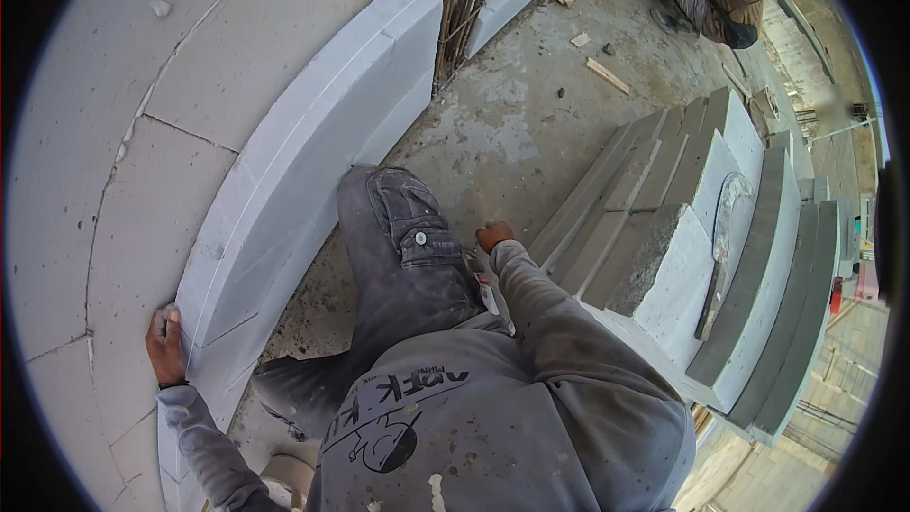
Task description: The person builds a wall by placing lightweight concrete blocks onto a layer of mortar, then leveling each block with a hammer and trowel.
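Pale grey block (303,152), long and smooth, lies at left. Left hand (166,346) fingers clamp its near end. Right hand (493,233) fingers curled together, empty

from my seat i see a grey hooded sweatshirt (474,417) filling the lower middle of the frame, dusty, flecked with pale spatter, with a dark printed graphic and lettering across the chest. its long grey sleeves run to both wrists, the left sleeve (204,446) at lower left, the right sleeve (559,322) at centre. dark grey work trousers (403,246) rise toward centre frame, faded and dust-smeared, with a flapped thigh pocket closed by a metal snap.
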The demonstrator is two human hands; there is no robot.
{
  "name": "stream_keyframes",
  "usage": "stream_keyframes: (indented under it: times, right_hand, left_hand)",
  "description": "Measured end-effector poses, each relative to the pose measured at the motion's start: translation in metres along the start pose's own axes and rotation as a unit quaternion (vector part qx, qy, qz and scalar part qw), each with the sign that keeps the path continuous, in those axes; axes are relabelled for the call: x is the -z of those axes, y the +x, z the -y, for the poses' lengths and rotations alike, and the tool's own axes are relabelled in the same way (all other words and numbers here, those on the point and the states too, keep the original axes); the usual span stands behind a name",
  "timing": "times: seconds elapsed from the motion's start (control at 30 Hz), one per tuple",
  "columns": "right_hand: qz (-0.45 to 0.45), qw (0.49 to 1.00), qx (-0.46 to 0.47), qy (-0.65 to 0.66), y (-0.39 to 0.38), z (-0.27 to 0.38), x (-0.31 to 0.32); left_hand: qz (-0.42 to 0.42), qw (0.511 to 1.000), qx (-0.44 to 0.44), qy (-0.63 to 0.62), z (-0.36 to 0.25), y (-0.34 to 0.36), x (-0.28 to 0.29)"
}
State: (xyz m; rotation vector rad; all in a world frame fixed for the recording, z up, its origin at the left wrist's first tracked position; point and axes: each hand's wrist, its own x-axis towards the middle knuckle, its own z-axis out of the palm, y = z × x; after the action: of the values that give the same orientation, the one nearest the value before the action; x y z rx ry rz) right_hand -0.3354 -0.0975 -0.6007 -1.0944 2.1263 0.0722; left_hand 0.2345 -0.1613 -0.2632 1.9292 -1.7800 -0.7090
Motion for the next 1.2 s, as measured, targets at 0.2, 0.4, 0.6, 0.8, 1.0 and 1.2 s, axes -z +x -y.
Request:
stream_keyframes:
  times: [0.2, 0.4, 0.6, 0.8, 1.0, 1.2]
  right_hand:
    - [-0.009, 0.996, -0.032, 0.079, -0.106, -0.092, -0.057]
    - [-0.041, 0.936, -0.307, 0.164, -0.197, -0.161, -0.088]
    - [0.083, 0.943, -0.288, 0.147, -0.193, -0.184, -0.119]
    - [0.282, 0.892, -0.350, 0.051, -0.207, -0.191, -0.153]
    - [0.378, 0.789, -0.440, 0.203, -0.247, -0.242, -0.267]
    - [0.363, 0.908, -0.206, -0.041, -0.230, -0.237, -0.287]
  left_hand:
    - [0.070, 0.993, 0.050, 0.080, -0.011, 0.010, 0.008]
    - [0.088, 0.986, 0.036, 0.139, -0.005, 0.014, 0.011]
    - [0.093, 0.990, 0.046, 0.095, -0.006, 0.016, 0.013]
    - [0.107, 0.985, 0.062, 0.118, -0.013, 0.017, 0.012]
    - [0.123, 0.984, 0.111, 0.069, -0.010, 0.020, 0.014]
    - [0.079, 0.990, 0.058, 0.099, -0.007, 0.017, 0.015]
